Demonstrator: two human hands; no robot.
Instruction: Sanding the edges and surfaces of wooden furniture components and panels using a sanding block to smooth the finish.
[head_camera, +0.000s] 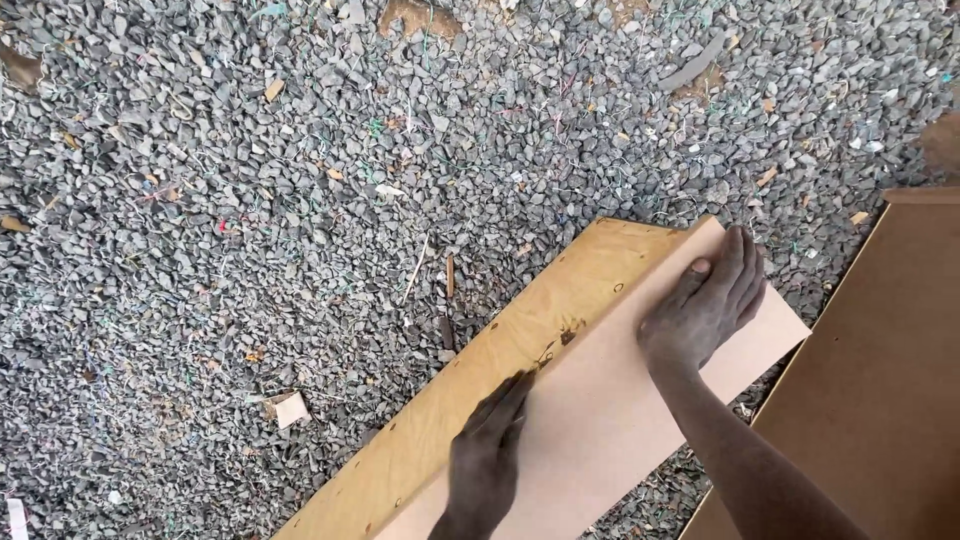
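A long wooden piece lies slantwise over the gravel: a yellowish plywood board (520, 330) on edge, joined to a pale pinkish flat panel (600, 420). My left hand (487, 455) lies flat on the pale panel with its fingers stretched along the seam where the two meet. My right hand (706, 302) presses palm-down near the panel's far end, fingers together, thumb by the upper edge. Neither hand grips anything.
Grey gravel (250, 220) strewn with thread scraps, wood chips and paper bits covers the ground. A large brown board (880, 370) lies to the right, close beside my right forearm. A small pale scrap (291, 409) rests on the stones at left.
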